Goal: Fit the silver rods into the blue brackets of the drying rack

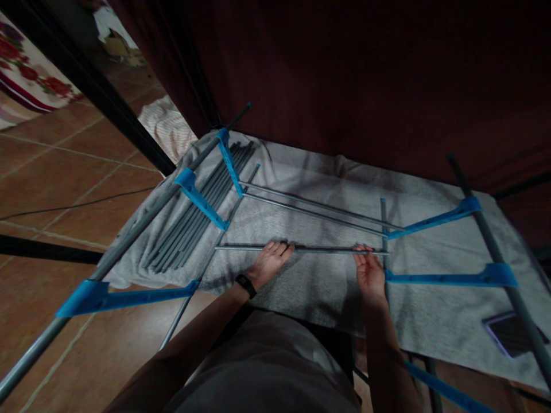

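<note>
A thin grey metal rod (pixel 327 250) lies crosswise in front of me, between the two side frames. Near its middle-left my left hand (pixel 272 261) has its fingers wrapped over it. Toward its right end, my right hand (pixel 369 272) grips it from below with fingers and thumb. Blue plastic brackets (pixel 202 203) join grey tubes on the left side frame (pixel 150 221). Matching blue brackets (pixel 447 278) sit on the right side frame (pixel 491 238). Farther back, two crossbars (pixel 314 212) span between the frames.
Several loose grey rods (pixel 202 212) lie in a bundle at the left. A grey blanket (pixel 310 287) covers the surface beneath. At the right lies a phone (pixel 510 332). Dark red curtain (pixel 344 74) hangs behind, and black poles (pixel 107 97) stand at the left.
</note>
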The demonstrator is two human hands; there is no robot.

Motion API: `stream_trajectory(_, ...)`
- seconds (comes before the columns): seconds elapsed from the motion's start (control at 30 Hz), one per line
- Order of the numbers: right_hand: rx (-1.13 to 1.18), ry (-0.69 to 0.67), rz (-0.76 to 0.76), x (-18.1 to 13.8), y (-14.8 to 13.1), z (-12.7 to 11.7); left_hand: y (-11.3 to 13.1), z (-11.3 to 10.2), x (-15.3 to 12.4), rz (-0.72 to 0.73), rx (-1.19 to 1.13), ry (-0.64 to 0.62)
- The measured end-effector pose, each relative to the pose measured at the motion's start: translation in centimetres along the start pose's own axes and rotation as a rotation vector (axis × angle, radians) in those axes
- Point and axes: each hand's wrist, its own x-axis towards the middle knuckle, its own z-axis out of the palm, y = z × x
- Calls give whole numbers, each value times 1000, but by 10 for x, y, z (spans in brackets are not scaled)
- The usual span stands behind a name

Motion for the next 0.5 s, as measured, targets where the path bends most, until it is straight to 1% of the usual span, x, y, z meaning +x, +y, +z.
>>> stream_trajectory(0.13, 5, -1, -1, 1, 0, 0, -1, 1, 0, -12, -18, -14)
stream_trajectory(0.27, 35, 3, 5, 0, 0, 1, -4, -4, -3, -40, -23, -31)
stream_trajectory(0.37, 43, 3, 17, 0, 0, 3, -13, -9, -11, -68, -26, -23)
stream_trajectory(0.5, 57, 7, 8, -1, 2, 6, -31, -12, -22, -104, -51, 21)
